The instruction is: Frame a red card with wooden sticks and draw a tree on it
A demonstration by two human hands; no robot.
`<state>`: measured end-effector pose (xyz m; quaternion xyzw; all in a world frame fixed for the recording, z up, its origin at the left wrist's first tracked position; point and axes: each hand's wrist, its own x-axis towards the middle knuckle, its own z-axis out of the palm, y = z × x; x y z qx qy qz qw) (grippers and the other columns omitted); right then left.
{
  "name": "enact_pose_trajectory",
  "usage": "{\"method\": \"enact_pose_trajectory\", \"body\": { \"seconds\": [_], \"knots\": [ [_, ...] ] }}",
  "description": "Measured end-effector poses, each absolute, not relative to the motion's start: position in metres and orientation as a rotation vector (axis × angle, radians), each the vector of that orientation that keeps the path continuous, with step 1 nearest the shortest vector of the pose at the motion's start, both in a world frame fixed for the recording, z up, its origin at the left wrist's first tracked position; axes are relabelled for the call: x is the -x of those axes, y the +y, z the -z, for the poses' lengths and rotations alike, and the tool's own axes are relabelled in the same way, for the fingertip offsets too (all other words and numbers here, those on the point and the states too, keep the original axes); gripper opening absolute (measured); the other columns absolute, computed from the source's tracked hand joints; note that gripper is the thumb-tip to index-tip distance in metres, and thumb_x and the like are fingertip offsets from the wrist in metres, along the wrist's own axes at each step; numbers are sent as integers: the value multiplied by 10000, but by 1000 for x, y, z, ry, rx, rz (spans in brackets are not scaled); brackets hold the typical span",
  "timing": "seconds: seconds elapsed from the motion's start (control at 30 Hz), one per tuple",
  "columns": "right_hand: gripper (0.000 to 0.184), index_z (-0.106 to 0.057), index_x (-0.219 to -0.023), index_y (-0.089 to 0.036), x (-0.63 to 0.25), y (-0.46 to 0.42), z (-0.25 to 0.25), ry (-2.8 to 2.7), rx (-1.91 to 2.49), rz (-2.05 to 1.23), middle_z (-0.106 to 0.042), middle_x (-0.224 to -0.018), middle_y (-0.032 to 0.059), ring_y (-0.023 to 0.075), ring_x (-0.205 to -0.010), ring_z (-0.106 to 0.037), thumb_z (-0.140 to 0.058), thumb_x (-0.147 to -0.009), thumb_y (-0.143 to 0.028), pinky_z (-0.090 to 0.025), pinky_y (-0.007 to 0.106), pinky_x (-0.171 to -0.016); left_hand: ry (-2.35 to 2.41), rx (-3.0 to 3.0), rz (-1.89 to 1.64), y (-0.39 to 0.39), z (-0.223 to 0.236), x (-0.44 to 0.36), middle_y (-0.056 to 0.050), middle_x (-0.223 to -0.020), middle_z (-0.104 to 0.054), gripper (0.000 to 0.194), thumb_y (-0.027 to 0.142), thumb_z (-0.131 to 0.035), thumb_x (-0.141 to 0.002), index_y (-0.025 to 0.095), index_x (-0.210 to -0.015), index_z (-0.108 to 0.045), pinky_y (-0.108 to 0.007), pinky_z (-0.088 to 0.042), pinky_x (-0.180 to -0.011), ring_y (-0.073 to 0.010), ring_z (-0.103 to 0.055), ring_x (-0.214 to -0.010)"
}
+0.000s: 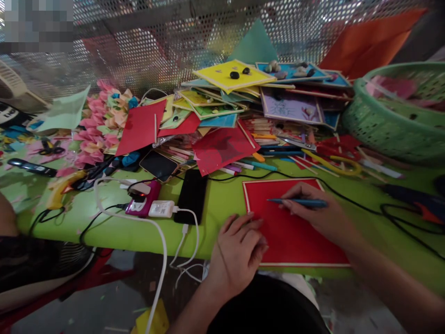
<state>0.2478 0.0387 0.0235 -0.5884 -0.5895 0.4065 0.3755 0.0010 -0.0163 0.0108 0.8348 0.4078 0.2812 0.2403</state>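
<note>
A red card [290, 232] with pale sticks along its edges lies flat on the green table [222, 199]. My right hand [311, 208] is closed round a blue pen [308, 202], held nearly level over the upper part of the card. The pen's thin tip points left; whether it touches the card I cannot tell. My left hand [239, 253] lies over the card's left edge, fingers loosely stretched and slightly apart, with nothing seen in it. Part of that edge is hidden under the fingers.
Left of the card are a black phone [192, 197], a purple power adapter [143, 199] and white cables. Decorated cards [236, 76] pile up behind, near pink paper flowers [97, 120]. A green basket [392, 125] and a glue gun [413, 199] stand right; a black cord crosses the table.
</note>
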Motion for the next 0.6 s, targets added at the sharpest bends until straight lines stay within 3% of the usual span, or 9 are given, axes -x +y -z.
{"method": "enact_pose_trajectory", "body": {
  "seconds": [0.6],
  "knots": [
    [395, -718, -827, -267, -254, 38, -13, -1620, 1568, -996, -732, -761, 29, 215, -684, -662, -739, -825, -662, -524, 333, -640, 1127, -2239, -889, -21, -4, -4, -28, -1300, -780, 86, 218, -602, -1005, 241, -1049, -672, -465, -453, -1181, -225, -649, -1341]
  ]
}}
